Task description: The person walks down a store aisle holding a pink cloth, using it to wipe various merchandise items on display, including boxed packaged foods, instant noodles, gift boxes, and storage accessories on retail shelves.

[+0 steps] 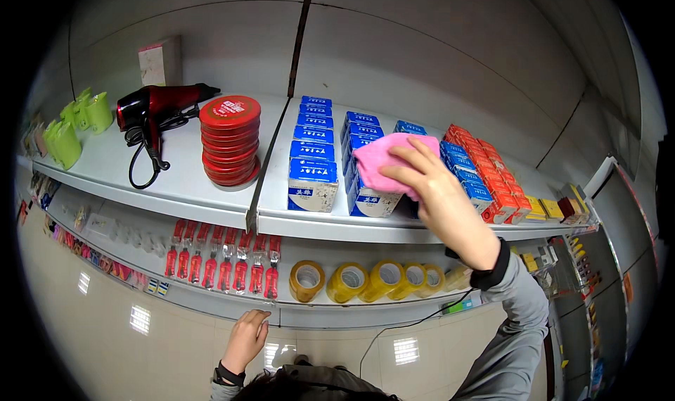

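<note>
My right hand (432, 190) grips a folded pink cloth (398, 155) and presses it over the second row of blue-and-white ink boxes (374, 199) on the upper shelf. The cloth hides the tops of the front boxes there. To its left runs another row of blue-and-white boxes (312, 171), lined up front to back. On its right are more blue boxes (464, 171), then rows of red-orange boxes (488, 174). Below the lower shelf hangs my left hand (245, 337), with nothing in it and its fingers loosely bent.
A stack of round red tins (230, 142), a hair dryer (158, 108) with coiled cord and green cups (97, 113) stand at the left. The lower shelf holds red packaged cutters (224, 271) and tape rolls (350, 282). A black cable (390, 327) hangs below my right arm.
</note>
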Action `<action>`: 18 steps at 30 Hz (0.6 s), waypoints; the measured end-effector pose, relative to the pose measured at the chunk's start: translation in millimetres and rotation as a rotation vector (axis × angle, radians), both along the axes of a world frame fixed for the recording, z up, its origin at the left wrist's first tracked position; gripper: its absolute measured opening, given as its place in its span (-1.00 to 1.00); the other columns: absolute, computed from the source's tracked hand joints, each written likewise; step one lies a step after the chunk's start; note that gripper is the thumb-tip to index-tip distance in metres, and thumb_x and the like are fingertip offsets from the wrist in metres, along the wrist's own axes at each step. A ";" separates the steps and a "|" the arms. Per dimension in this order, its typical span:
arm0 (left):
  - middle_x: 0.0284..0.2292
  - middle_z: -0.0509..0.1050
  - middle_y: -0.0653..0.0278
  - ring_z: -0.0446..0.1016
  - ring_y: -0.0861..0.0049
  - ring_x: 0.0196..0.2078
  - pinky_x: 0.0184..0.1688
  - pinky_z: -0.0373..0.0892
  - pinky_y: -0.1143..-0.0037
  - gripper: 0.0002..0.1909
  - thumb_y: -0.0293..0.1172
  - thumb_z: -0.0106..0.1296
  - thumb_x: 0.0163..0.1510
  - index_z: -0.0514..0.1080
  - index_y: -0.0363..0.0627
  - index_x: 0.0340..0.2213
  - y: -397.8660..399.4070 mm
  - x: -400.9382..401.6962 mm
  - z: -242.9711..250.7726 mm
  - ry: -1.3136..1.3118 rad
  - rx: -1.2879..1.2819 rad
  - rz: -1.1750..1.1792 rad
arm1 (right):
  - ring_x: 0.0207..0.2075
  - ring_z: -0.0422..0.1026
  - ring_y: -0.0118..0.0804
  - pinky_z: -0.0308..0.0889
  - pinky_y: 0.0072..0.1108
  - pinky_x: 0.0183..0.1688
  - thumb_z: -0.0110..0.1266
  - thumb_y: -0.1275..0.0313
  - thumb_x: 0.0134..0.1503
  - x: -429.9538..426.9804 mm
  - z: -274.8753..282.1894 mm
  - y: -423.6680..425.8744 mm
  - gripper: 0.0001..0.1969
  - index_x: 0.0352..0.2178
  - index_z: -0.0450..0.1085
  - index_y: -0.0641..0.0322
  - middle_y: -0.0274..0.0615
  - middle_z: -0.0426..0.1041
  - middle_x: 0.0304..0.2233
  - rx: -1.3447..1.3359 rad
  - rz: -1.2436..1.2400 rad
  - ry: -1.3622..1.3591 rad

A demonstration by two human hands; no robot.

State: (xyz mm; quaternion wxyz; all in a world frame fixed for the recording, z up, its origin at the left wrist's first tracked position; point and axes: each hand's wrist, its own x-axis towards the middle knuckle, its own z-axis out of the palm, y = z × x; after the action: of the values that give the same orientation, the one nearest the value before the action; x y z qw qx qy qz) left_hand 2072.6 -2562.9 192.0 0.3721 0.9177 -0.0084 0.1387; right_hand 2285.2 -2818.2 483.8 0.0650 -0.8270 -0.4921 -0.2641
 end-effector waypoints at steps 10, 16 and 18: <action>-0.31 0.46 0.02 0.41 0.07 -0.21 -0.15 0.34 0.28 -0.79 -0.57 -0.03 0.00 0.43 -0.30 -0.26 6.9 -1.2 -5.7 -0.035 -0.020 0.011 | 0.17 0.15 0.13 0.25 -0.25 0.11 0.01 0.79 -0.30 -3.2 -5.1 -6.5 -0.44 -0.15 0.39 0.19 -0.08 0.31 0.02 -0.014 -0.044 -0.055; -0.32 0.45 0.02 0.40 0.08 -0.22 -0.15 0.34 0.29 -0.79 -0.58 -0.03 0.00 0.43 -0.30 -0.27 7.5 1.3 -5.2 -0.025 -0.003 0.010 | 0.16 0.17 0.15 0.25 -0.25 0.10 -0.01 0.77 -0.22 -1.2 12.3 -12.0 -0.50 -0.16 0.39 0.22 -0.05 0.31 0.02 0.051 -0.104 -0.096; -0.32 0.45 0.02 0.40 0.08 -0.23 -0.15 0.34 0.29 -0.79 -0.58 -0.03 0.00 0.43 -0.30 -0.27 8.9 0.8 -3.3 -0.024 -0.003 0.010 | 0.17 0.16 0.15 0.24 -0.26 0.11 0.00 0.79 -0.26 1.4 4.0 -4.4 -0.47 -0.15 0.38 0.23 -0.03 0.30 0.03 -0.013 -0.019 -0.097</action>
State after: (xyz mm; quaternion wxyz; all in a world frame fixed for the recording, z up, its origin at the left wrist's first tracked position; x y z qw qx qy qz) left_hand 2073.4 -2554.0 188.7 0.3729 0.9154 -0.0082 0.1515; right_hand 2286.6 -2822.6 487.8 0.0332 -0.8181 -0.4887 -0.3013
